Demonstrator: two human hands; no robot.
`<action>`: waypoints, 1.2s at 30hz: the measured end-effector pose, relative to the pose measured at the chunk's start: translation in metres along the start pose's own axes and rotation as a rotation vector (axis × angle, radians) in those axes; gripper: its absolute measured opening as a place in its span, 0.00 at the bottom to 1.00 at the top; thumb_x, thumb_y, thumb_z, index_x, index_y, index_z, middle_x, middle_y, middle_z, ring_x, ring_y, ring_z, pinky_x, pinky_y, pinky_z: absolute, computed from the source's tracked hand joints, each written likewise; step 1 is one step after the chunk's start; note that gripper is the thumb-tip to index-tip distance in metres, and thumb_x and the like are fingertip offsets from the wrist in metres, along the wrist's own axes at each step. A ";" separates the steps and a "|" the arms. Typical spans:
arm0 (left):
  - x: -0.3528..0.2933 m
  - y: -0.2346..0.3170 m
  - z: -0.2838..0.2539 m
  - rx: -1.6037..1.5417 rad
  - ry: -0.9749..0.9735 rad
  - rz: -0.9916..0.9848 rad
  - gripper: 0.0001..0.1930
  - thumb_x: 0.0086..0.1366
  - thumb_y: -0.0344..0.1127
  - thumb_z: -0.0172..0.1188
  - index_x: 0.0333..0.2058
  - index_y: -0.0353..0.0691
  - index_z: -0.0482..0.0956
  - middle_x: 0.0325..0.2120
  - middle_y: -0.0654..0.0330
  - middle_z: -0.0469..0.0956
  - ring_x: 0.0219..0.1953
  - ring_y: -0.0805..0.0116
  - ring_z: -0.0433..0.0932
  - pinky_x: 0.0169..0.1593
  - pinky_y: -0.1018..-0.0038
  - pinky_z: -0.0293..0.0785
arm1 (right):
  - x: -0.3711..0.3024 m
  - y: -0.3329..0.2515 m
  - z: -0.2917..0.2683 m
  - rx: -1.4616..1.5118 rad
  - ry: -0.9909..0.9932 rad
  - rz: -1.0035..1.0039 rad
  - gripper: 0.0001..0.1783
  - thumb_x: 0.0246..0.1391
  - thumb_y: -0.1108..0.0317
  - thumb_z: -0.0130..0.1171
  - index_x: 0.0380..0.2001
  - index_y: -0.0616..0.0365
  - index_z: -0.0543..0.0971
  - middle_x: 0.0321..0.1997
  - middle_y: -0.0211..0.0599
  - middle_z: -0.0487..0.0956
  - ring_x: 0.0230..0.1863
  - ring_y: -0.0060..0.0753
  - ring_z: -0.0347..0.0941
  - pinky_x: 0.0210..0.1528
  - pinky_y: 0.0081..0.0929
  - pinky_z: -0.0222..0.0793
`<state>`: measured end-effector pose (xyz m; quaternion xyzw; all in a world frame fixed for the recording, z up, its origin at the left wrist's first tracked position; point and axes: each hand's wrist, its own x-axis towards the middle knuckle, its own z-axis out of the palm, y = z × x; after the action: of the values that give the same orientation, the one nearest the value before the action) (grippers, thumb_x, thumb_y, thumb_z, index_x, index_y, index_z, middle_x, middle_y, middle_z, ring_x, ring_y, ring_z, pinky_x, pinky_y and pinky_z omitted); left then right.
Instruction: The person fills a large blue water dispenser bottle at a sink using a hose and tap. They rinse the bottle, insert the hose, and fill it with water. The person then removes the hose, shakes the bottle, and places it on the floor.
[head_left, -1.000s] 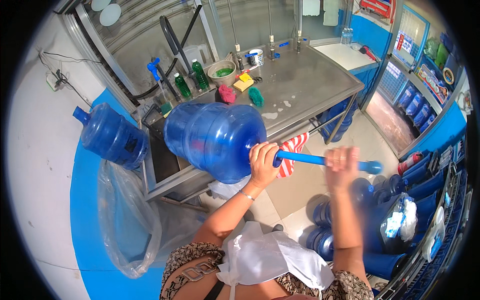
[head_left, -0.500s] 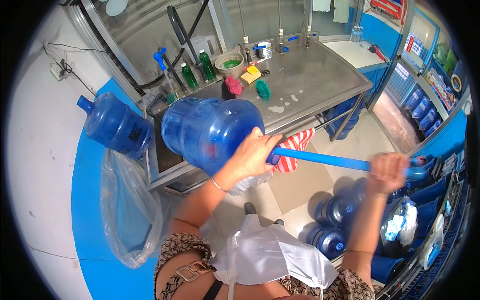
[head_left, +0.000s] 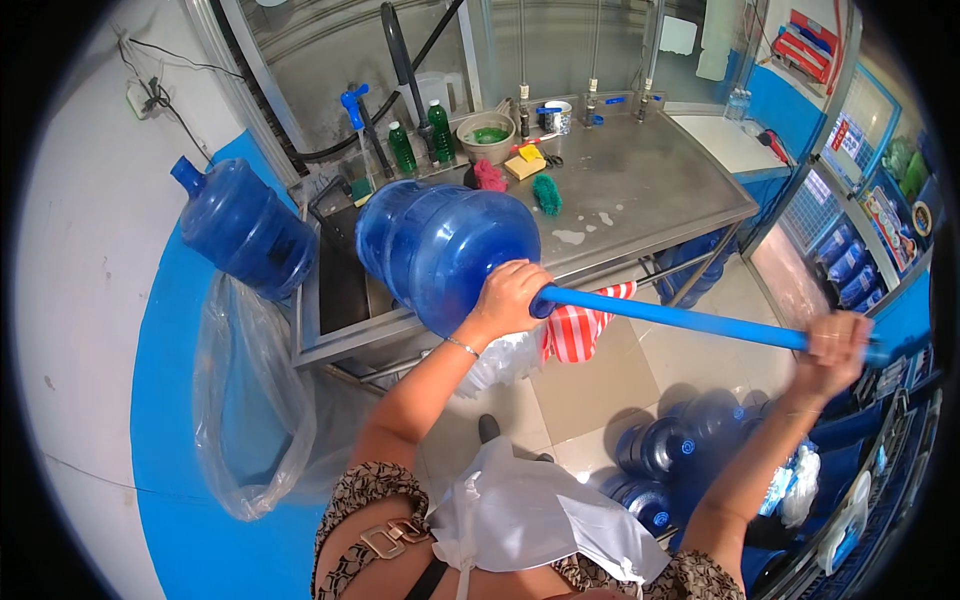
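A large blue water jug point(head_left: 455, 235) lies on its side over the front edge of the steel sink counter, its mouth facing right. My left hand point(head_left: 512, 300) is closed around the jug's neck. From the mouth a straight blue pole point(head_left: 670, 315) sticks out to the right; its inner end is hidden in the jug. Near the pole's outer end, my right hand point(head_left: 835, 355) is wrapped round it, slightly blurred. A second blue jug point(head_left: 250, 225) leans, neck up, at the counter's left end.
On the steel counter point(head_left: 660, 180) are green bottles point(head_left: 402, 148), a bowl point(head_left: 487, 137) of green liquid, a yellow sponge point(head_left: 524, 167) and scrubbers. Several jugs point(head_left: 655, 450) stand on the floor at right. A striped cloth point(head_left: 575, 335) hangs below the counter's front.
My right hand has moved right, away from the jug, and more of the pole shows outside the mouth. My left hand stays on the neck. The whole view has shifted slightly.
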<state>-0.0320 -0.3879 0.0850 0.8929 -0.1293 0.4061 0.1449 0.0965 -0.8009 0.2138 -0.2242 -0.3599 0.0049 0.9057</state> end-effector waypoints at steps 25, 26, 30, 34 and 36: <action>0.005 0.004 0.012 0.084 0.154 -0.129 0.18 0.39 0.33 0.71 0.33 0.45 0.80 0.34 0.63 0.81 0.39 0.60 0.76 0.46 0.62 0.67 | -0.020 0.076 0.009 -0.091 0.008 0.091 0.25 0.72 0.57 0.40 0.16 0.46 0.62 0.12 0.21 0.57 0.13 0.18 0.52 0.20 0.21 0.55; 0.002 -0.002 0.014 0.069 0.218 -0.123 0.17 0.39 0.31 0.70 0.33 0.43 0.80 0.33 0.60 0.81 0.41 0.59 0.78 0.50 0.60 0.70 | -0.006 0.046 -0.004 -0.028 0.018 0.008 0.23 0.73 0.59 0.39 0.19 0.48 0.66 0.12 0.21 0.57 0.13 0.17 0.52 0.20 0.22 0.55; 0.001 0.014 0.044 0.032 0.190 -0.186 0.17 0.40 0.29 0.67 0.34 0.42 0.79 0.34 0.58 0.80 0.42 0.57 0.79 0.54 0.58 0.72 | -0.019 0.065 -0.028 -0.062 0.280 0.017 0.18 0.72 0.59 0.42 0.25 0.49 0.69 0.14 0.20 0.57 0.13 0.18 0.53 0.19 0.23 0.55; 0.004 0.037 0.044 -0.009 0.081 -0.076 0.18 0.43 0.30 0.69 0.37 0.41 0.79 0.35 0.58 0.78 0.42 0.56 0.79 0.51 0.61 0.71 | -0.066 0.156 0.005 -0.127 0.309 0.063 0.19 0.71 0.57 0.45 0.22 0.45 0.65 0.13 0.20 0.57 0.14 0.19 0.54 0.20 0.23 0.55; 0.010 0.027 0.018 0.000 -0.081 -0.129 0.19 0.43 0.32 0.70 0.38 0.41 0.80 0.35 0.58 0.78 0.40 0.56 0.76 0.45 0.61 0.67 | -0.051 0.126 0.024 -0.146 0.161 0.151 0.23 0.71 0.56 0.44 0.18 0.44 0.62 0.12 0.20 0.57 0.14 0.20 0.53 0.21 0.22 0.55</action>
<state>-0.0225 -0.4212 0.0855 0.9150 -0.0775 0.3596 0.1655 0.0617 -0.6868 0.1446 -0.3157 -0.2677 0.0288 0.9099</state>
